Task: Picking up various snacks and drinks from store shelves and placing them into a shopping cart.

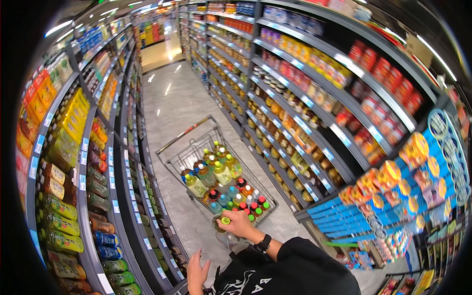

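My right hand (239, 223), with a black band on its wrist, grips a bottle by its neck, just below the yellow-green cap (225, 220). Most of that bottle is hidden behind my fingers. It is at the near end of a metal wire shopping cart (185, 134), whose handle points away from me. Inside the cart stand several tall bottles of yellow-green drink (223, 174) toward the handle. Closer to me are several smaller bottles with red and green caps (254, 210). My left hand (197, 271) is low beside the left shelf, fingers apart, holding nothing.
Drink bottles (62, 221) fill the left shelf unit (121, 236). Along the right shelf unit (324, 145) are jars (284, 140) and red cans (391, 75). Snack packs (389, 175) hang from a blue rack (332, 210) at the right. The grey tiled floor (171, 96) runs between the shelves.
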The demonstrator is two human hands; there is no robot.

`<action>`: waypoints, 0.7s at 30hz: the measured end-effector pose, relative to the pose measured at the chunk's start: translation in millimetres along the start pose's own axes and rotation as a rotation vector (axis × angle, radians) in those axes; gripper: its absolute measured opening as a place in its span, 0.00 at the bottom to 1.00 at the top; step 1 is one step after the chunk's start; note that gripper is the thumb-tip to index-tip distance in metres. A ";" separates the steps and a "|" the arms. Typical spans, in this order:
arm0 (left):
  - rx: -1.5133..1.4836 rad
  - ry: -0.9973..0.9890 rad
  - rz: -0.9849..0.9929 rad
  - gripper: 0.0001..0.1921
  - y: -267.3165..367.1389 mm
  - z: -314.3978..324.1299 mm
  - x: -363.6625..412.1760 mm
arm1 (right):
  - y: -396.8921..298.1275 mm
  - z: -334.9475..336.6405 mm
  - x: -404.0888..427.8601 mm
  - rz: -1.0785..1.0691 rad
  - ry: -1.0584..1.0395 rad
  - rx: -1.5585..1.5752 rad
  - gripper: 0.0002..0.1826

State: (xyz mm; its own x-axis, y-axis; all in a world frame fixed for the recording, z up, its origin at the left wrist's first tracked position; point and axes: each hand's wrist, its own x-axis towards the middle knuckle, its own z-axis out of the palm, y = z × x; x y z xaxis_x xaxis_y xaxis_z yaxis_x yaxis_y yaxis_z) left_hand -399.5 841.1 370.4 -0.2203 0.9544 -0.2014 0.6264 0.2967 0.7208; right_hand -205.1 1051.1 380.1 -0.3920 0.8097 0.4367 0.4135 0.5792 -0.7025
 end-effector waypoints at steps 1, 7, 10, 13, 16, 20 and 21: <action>0.011 -0.020 0.026 0.33 6.1 7.4 0.8 | -11.5 -15.4 -13.1 -0.011 0.016 0.019 0.17; -0.075 0.103 0.529 0.53 81.1 49.3 -15.2 | -74.0 -84.6 -92.4 0.072 0.084 0.224 0.15; -0.400 0.148 0.431 0.51 83.2 96.9 -44.3 | -114.5 -119.1 -118.6 0.147 0.080 0.299 0.14; -0.499 0.168 0.402 0.49 113.5 105.1 -74.2 | -137.0 -151.6 -131.9 0.271 0.000 0.277 0.16; -0.686 0.090 0.377 0.49 124.7 108.7 -89.0 | -137.8 -170.8 -141.9 0.333 -0.037 0.512 0.19; -1.061 0.079 0.287 0.48 134.4 122.3 -100.5 | -116.9 -182.8 -160.1 0.199 -0.003 0.281 0.26; -1.119 0.106 0.273 0.47 121.3 130.2 -102.8 | -104.4 -174.8 -166.4 0.195 -0.093 0.357 0.30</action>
State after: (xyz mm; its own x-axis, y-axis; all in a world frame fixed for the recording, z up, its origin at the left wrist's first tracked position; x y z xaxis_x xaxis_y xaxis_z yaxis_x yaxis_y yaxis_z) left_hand -203.5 783.3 392.1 -0.2744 0.9590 0.0704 -0.3385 -0.1648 0.9264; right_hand -39.3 872.5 479.0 -0.4137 0.8794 0.2355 0.1828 0.3337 -0.9248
